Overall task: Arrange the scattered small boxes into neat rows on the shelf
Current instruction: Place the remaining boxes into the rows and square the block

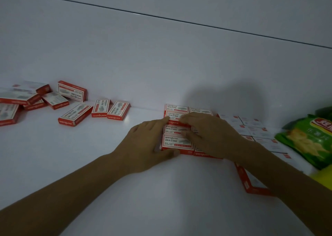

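Red-and-white staple boxes lie on a white shelf (161,190). A neat block of boxes (175,143) sits at centre in two columns against the back wall. My left hand (143,140) presses its left side, thumb on the front edge of the nearest box. Over the right column lies my right hand (210,133), fingers resting flat on a box in the second row (172,115) whose red side shows. Several scattered boxes (75,114) lie at odd angles on the left. One more box (249,181) sits partly under my right forearm.
White boxes (251,127) stand in rows right of the red block. A green snack bag (309,140) and something yellow (323,178) fill the right edge. The white back wall (161,55) rises just behind the boxes.
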`<state>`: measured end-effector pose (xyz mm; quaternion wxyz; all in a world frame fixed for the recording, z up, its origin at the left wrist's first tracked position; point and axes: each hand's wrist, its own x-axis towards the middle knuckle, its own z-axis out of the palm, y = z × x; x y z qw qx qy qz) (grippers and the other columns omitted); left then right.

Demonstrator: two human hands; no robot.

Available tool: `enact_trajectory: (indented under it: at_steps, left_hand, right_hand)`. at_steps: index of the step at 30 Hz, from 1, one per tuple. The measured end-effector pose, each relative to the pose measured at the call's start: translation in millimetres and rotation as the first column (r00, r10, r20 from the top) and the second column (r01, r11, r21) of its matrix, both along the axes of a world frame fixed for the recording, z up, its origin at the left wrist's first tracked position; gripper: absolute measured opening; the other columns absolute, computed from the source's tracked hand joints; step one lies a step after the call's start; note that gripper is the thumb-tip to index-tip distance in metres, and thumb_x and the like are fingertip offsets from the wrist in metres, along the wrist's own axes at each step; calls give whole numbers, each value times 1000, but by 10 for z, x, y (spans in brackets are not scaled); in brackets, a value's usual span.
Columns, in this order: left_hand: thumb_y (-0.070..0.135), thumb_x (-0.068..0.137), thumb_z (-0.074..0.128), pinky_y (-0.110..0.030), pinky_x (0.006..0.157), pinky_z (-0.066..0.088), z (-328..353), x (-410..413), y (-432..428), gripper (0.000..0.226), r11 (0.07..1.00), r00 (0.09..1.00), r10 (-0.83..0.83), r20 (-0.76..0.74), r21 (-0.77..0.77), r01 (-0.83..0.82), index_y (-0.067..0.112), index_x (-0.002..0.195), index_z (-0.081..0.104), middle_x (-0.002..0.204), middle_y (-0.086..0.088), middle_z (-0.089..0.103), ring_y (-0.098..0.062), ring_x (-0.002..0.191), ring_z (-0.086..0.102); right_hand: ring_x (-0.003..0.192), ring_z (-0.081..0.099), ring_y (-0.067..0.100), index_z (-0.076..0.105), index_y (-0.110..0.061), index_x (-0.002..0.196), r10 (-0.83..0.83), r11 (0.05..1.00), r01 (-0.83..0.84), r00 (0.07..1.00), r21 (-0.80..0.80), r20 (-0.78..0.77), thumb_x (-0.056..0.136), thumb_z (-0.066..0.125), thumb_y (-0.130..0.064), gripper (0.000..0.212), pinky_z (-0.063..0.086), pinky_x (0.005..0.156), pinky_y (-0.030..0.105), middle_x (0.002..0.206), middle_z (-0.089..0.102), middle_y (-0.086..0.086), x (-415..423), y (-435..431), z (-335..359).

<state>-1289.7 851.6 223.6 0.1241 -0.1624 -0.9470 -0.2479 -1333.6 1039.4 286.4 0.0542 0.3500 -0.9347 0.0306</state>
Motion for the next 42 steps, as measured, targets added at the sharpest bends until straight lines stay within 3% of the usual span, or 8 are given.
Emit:
enact_trajectory:
  at_steps: [6, 14, 20, 27, 34, 42]
  left_hand:
    - [76, 68, 34, -25, 103, 28, 55, 72, 24, 89, 1000, 1000, -19, -14, -4, 19, 28, 142, 29, 140, 9, 45, -11, 125, 43]
    - [78, 68, 27, -29, 103, 31, 82, 74, 26, 86, 997, 1000, -16, 19, -72, 17, 30, 139, 35, 140, 11, 45, -11, 125, 43]
    - [78, 67, 26, -29, 104, 30, 86, 69, 29, 87, 996, 999, -5, 33, -91, 8, 30, 140, 34, 141, 11, 43, -11, 126, 41]
    - [79, 68, 26, -31, 106, 31, 71, 43, 24, 89, 995, 999, -2, 42, -103, 6, 30, 141, 32, 143, 11, 41, -11, 127, 40]
    - [79, 66, 25, -34, 108, 31, 66, 55, 27, 91, 996, 1000, 1, 27, -94, 2, 28, 141, 32, 144, 9, 40, -13, 128, 40]
    - [79, 69, 29, -34, 111, 27, 87, 79, 41, 95, 995, 999, 13, 33, -100, -10, 24, 145, 24, 149, 6, 32, -14, 134, 33]
  right_hand:
    - [130, 38, 11, 36, -27, 140, 0, 1000, 0, 1000, 9, 29, 96, 39, -42, 47, 34, 106, 34, 145, 39, -8, 16, 51, -28]
    - [132, 36, 11, 35, -26, 141, -4, 1000, 4, 995, -2, 96, 96, 39, -40, 47, 31, 106, 30, 147, 35, -7, -4, 52, 10]
    - [136, 29, 12, 30, -26, 143, -24, 999, 22, 995, 28, 94, 96, 38, -42, 50, 27, 110, 34, 150, 29, -7, 35, 67, -2]
    - [133, 34, 12, 32, -25, 142, -19, 1000, 20, 991, -5, 133, 96, 40, -40, 49, 30, 106, 29, 149, 32, -7, 30, 51, 18]
    - [137, 28, 13, 27, -25, 144, -24, 1000, 22, 992, 22, 123, 96, 37, -45, 53, 27, 109, 32, 151, 28, -6, 53, 61, -17]
    - [131, 37, 13, 33, -25, 141, -34, 999, 37, 983, -13, 180, 95, 32, -49, 52, 31, 109, 42, 146, 36, -6, 4, 32, -13]
